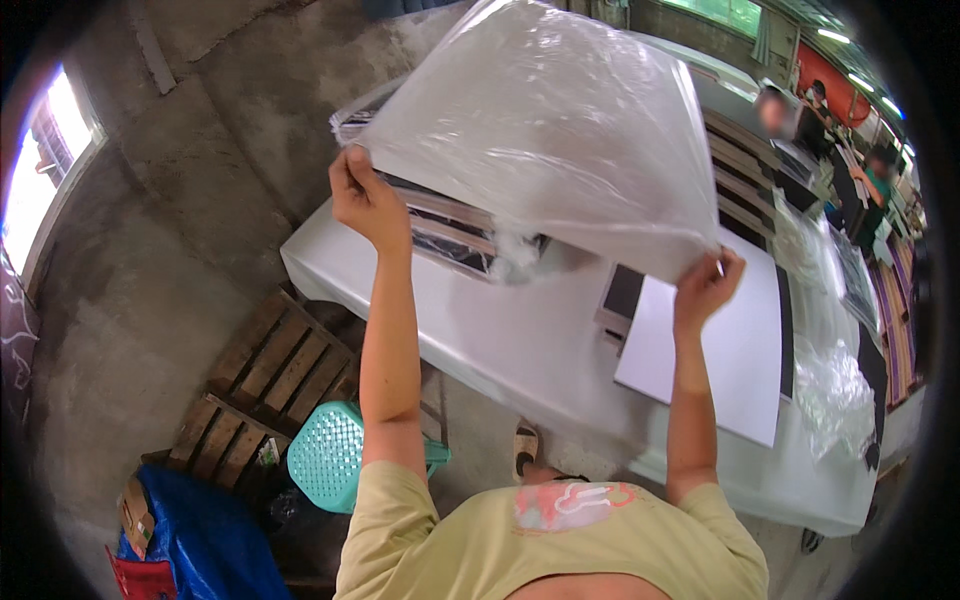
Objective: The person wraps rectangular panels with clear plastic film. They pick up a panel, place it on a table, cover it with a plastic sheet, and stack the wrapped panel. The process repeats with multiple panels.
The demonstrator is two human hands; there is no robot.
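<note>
A large clear plastic bag with a pale sheet-like body (560,130) is stretched out in front of me, raised over the table. My left hand (370,200) is closed on its near left corner, thumb and fingers pinched together. At its near right corner my right hand (708,285) grips the plastic the same way. Beneath it, dark and wood-toned slats in plastic wrap (450,232) lie on the white table (500,330), with a white crumpled tuft (515,255) beside them. Under my right forearm lies a white board (745,360), partly over a dark panel (625,290).
Crumpled clear plastic (830,400) covers the table's right end. Stacked slats (740,180) stand behind. A green stool (328,455), a wooden pallet (270,370) and a blue tarp (210,540) are on the floor at left. Other people (880,190) work at the far right.
</note>
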